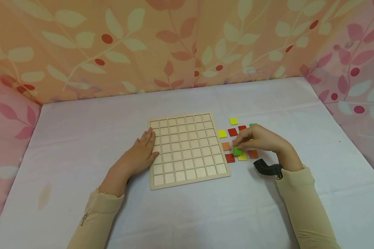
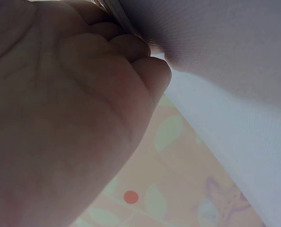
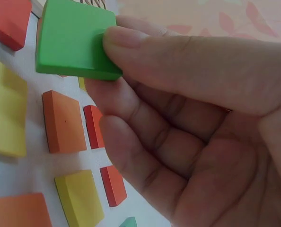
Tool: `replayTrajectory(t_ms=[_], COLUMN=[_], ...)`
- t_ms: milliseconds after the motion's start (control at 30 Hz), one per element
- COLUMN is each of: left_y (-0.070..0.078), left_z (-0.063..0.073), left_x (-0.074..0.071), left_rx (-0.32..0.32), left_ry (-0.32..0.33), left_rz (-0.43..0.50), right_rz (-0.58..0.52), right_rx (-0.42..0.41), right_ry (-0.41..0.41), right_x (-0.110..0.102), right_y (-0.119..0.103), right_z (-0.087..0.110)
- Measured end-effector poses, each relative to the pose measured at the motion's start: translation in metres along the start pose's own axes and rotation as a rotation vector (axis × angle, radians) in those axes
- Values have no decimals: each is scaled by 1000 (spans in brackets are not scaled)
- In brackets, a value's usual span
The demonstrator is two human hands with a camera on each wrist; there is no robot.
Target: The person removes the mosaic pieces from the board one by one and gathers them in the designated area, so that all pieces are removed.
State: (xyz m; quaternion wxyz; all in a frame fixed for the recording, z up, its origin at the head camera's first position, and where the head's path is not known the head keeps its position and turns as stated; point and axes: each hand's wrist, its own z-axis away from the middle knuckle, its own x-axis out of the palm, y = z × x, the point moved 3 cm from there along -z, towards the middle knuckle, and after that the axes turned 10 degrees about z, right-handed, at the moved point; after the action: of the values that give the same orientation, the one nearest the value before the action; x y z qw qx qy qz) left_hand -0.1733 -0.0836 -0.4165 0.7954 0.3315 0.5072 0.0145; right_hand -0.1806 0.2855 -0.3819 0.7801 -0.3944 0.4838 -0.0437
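A pale wooden grid board (image 1: 187, 174) lies on the white cloth, its square cells bare. My left hand (image 1: 140, 152) rests along the board's left edge, fingers extended over the rim; in the left wrist view its palm (image 2: 69, 104) fills much of the picture. Between thumb and fingers my right hand (image 3: 178, 99) pinches a green square tile (image 3: 76, 40), held above the other tiles to the right of the board. Below it in the head view a yellow tile (image 1: 242, 156) is partly covered, and an orange tile (image 1: 226, 146) lies beside the fingertips.
Several loose tiles lie right of the board, among them a red tile (image 1: 230, 158), a yellow tile (image 1: 233, 121) and an orange tile (image 1: 253, 154). A black curved wrist mount (image 1: 266, 168) sticks out from the right sleeve. Flowered cloth (image 1: 174, 45) walls the table's back and sides.
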Motion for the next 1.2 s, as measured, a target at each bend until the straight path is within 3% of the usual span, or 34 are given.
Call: replayTrajectory(t_ms=[333, 1200], left_y=[-1, 2], left_z=[0, 2], left_x=[1, 0], left_rx=[8, 1], left_ry=[3, 2], left_rz=[4, 18], right_rz=[-2, -17], right_rx=[-10, 148], right_ry=[-21, -61], right_x=[-1, -15], right_y=[3, 25], right_z=[2, 19])
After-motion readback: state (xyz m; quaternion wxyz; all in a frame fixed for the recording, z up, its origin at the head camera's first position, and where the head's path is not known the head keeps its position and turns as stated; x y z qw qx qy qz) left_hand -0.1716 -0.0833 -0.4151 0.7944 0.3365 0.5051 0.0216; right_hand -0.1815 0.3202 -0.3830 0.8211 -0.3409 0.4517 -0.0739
